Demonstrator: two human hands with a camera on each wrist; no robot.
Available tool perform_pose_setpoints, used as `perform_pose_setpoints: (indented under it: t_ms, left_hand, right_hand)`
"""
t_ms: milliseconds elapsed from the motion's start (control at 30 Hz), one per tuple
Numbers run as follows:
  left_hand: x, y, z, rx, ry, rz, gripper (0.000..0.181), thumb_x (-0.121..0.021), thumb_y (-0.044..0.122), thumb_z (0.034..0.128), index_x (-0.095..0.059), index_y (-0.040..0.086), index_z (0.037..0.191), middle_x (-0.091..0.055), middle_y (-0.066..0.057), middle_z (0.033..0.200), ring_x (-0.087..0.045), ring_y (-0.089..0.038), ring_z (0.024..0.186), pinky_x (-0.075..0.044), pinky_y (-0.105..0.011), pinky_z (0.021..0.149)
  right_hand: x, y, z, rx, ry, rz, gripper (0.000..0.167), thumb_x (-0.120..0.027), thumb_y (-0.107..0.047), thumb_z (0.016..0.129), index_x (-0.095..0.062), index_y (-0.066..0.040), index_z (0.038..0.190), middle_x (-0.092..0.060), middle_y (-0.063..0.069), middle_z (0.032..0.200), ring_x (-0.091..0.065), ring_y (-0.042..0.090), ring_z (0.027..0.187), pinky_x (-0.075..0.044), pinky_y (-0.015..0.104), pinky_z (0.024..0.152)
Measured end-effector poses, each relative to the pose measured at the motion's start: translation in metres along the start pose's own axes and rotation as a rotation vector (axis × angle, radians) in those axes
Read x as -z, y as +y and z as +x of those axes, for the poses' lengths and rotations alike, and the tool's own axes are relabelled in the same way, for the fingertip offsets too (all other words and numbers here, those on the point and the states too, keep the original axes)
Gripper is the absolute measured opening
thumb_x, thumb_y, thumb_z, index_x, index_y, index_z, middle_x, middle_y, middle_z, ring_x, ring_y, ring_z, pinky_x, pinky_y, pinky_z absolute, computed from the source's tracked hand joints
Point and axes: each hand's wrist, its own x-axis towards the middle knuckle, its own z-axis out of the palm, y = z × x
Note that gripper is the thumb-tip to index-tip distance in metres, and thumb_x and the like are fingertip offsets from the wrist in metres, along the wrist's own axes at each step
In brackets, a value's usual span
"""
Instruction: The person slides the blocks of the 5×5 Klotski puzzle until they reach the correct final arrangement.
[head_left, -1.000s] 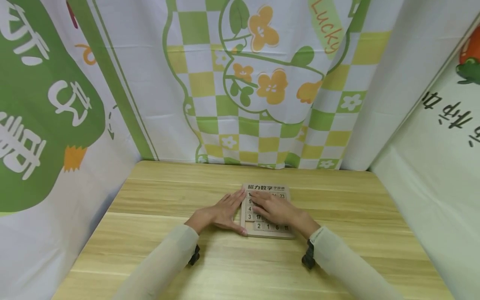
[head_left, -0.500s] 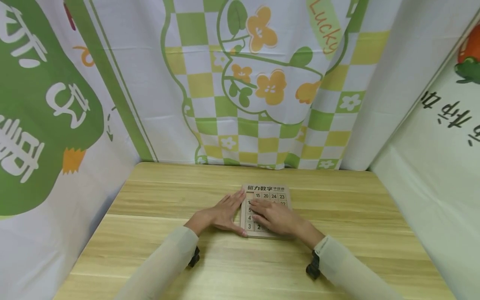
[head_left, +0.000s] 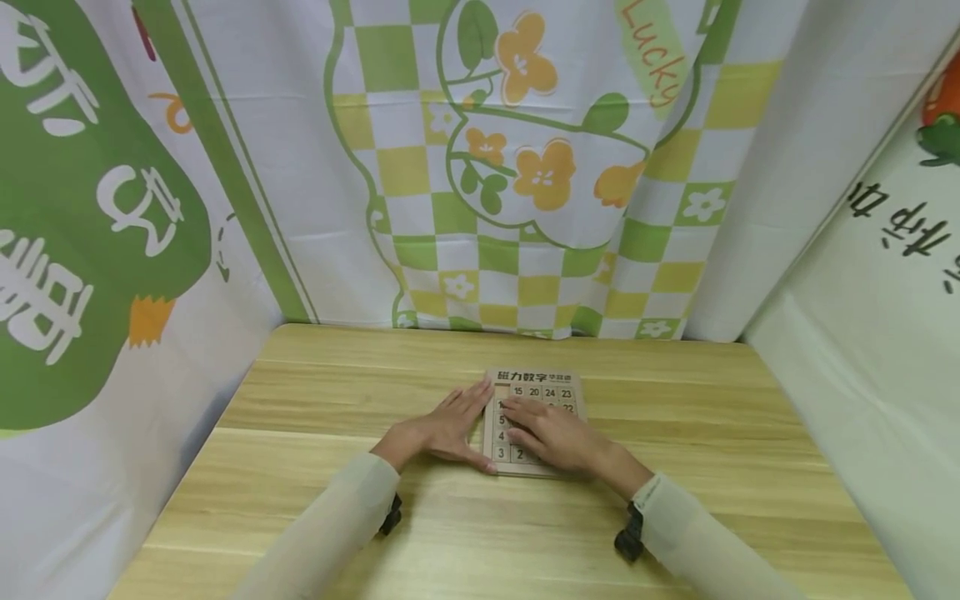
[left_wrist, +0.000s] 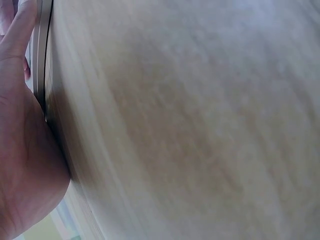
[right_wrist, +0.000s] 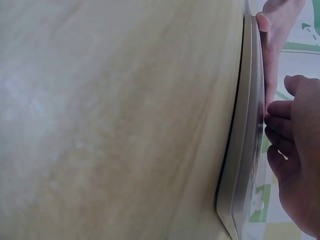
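Observation:
A flat wooden number puzzle point(head_left: 531, 377) with sliding numbered tiles lies on the table. My left hand point(head_left: 450, 427) rests along its left edge, fingertips at the upper left corner and thumb at the lower left, fingers straight. Over the tiles lies my right hand point(head_left: 558, 433), its fingertips touching the left columns and its palm covering many numbers. The upper left slot of the tile grid shows bare. In the right wrist view the puzzle's edge point(right_wrist: 242, 130) stands beside my right hand point(right_wrist: 302, 150), whose fingers bend slightly onto the top.
The wooden table point(head_left: 300, 500) spreads around the puzzle. Behind it hangs a patterned curtain point(head_left: 525, 275) with green and yellow checks, and printed cloths hang at the left point(head_left: 97, 250) and right point(head_left: 885, 333).
Over the last second the left tile column moved down and the bottom row shifted left, so the bare slot went from lower left to upper left. My right hand moved slightly down; my left stayed.

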Motion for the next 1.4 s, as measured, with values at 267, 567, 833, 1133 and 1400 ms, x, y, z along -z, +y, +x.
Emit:
perform_pose_setpoints:
  t_ms: [267,567,833,1133,1400]
  left_hand:
    - [0.0,0.003,0.001,-0.008,-0.003,-0.005,0.136,-0.071,0.078,0.0841,0.007,0.006,0.169,0.015,-0.012,0.177,0.007,-0.026,0.164,0.003,-0.051,0.133]
    - [-0.004,-0.002,0.003,-0.037,0.013,-0.029,0.14,-0.068,0.084,0.0812,0.007,0.005,0.169,0.015,-0.013,0.177,0.005,-0.03,0.164,0.005,-0.051,0.133]
    - [-0.001,0.001,0.003,-0.014,0.005,0.007,0.136,-0.075,0.073,0.0841,0.007,0.005,0.169,0.014,-0.012,0.177,0.004,-0.03,0.164,0.001,-0.052,0.133]
    - [0.001,0.001,0.001,-0.012,-0.002,0.016,0.137,-0.074,0.074,0.0841,0.008,0.004,0.169,0.016,-0.013,0.176,0.006,-0.029,0.164,0.002,-0.05,0.133]
    - [0.001,0.0,0.001,-0.013,-0.002,0.003,0.137,-0.074,0.075,0.0834,0.006,0.003,0.169,0.016,-0.012,0.176,0.007,-0.028,0.164,0.003,-0.051,0.133]
  right_hand:
    - [0.004,0.007,-0.01,-0.007,0.03,0.02,0.051,-0.053,-0.033,0.112,-0.055,-0.002,0.152,-0.051,0.018,0.16,-0.049,0.038,0.147,-0.039,0.057,0.122]
    - [0.017,0.023,-0.025,-0.021,0.075,0.006,0.048,-0.058,-0.027,0.11,-0.058,0.002,0.149,-0.055,0.021,0.156,-0.053,0.041,0.143,-0.042,0.058,0.12]
    - [0.028,0.04,-0.04,-0.035,0.081,-0.023,0.05,-0.062,-0.026,0.108,-0.058,0.004,0.148,-0.053,0.024,0.156,-0.051,0.044,0.144,-0.041,0.061,0.119]
    - [0.037,0.055,-0.055,-0.1,0.049,-0.04,0.054,-0.06,-0.03,0.109,-0.054,0.003,0.151,-0.051,0.023,0.158,-0.051,0.045,0.144,-0.041,0.062,0.119]
    - [0.04,0.06,-0.06,-0.105,0.019,-0.061,0.056,-0.059,-0.035,0.11,-0.054,0.002,0.151,-0.05,0.022,0.159,-0.05,0.042,0.145,-0.04,0.06,0.12]
